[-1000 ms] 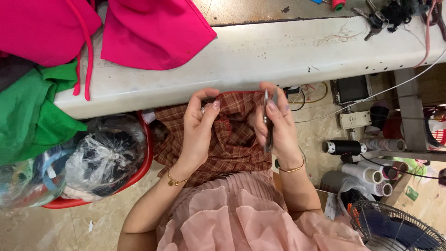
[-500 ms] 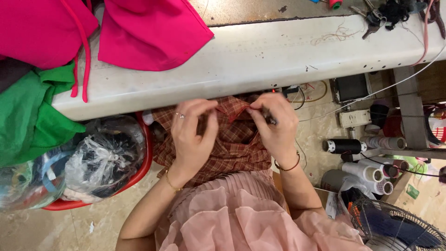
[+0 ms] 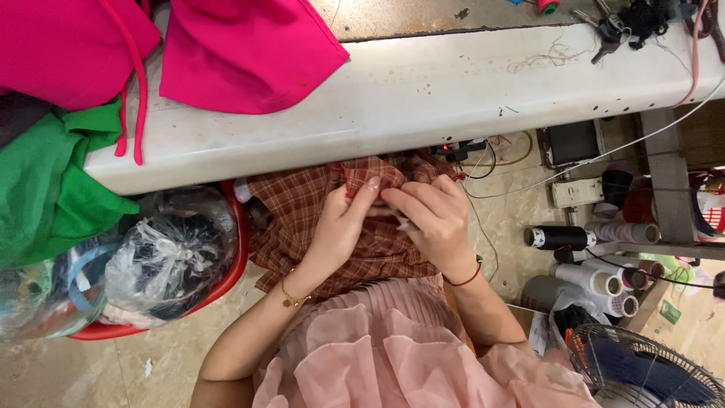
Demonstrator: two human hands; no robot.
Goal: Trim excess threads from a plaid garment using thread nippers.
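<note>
Since half a second ago we have drawn both hands closer together over the plaid cloth [image 3: 317, 219], and the slim tool that a second ago stood upright in the right hand [image 3: 430, 219] now lies low, only a pale sliver of it showing under the fingers. The cloth, brown-red check, sits bunched in our lap below the edge of the white bench [image 3: 423, 83], its top fold pinched up between the two hands. Left hand [image 3: 343, 227]: grip clenched on that fold, thumb and forefinger nipping a bit of red at the seam. Right hand: fingers curled over the same fold and round the tool; how firmly it holds the tool we cannot tell. To do this well, we judge the left should keep the seam taut and raised while the right works only the tool's tip at the thread, in small moves, clear of the weave. Hidden: the tool's tip and the stitch itself, both under the fingers; the cloth's far edge goes under the bench. Outward: a red basket [image 3: 230, 272] of bagged scraps at left, pink fabric [image 3: 249, 53] and green fabric [image 3: 53, 189] on the bench, thread cones [image 3: 596, 279] and a fan [image 3: 649, 370], cut off, at right.
</note>
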